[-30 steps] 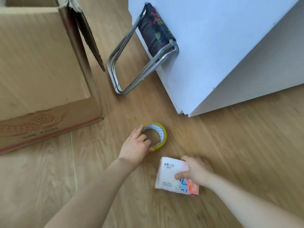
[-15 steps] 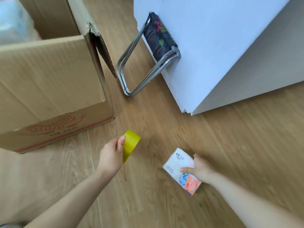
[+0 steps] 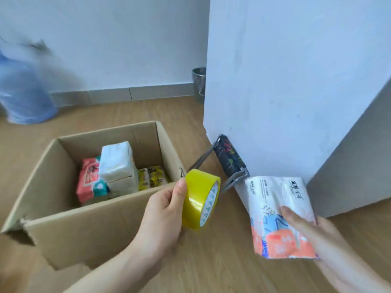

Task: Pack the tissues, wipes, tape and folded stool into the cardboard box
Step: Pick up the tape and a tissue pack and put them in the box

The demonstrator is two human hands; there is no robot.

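Observation:
My left hand [image 3: 163, 210] grips a yellow tape roll [image 3: 200, 199], held up just right of the open cardboard box [image 3: 88, 227]. My right hand [image 3: 313, 231] holds a white and orange tissue pack [image 3: 279, 216] in the air further right. Inside the box lie a white tissue pack [image 3: 117, 163], a red wipes pack [image 3: 88, 180] and a yellow and black pack [image 3: 153, 178]. The folded stool [image 3: 229, 161], dark patterned fabric on a metal frame, leans against a white cabinet behind the tape.
The white cabinet [image 3: 285, 92] rises at the right. A metal bin [image 3: 198, 83] stands by the wall behind it. A blurred blue water bottle [image 3: 23, 96] stands at the far left. Wooden floor [image 3: 222, 261] surrounds the box.
Both hands have lifted their objects off the floor and raised them toward the box. The view has tilted up, so the box's inside now shows.

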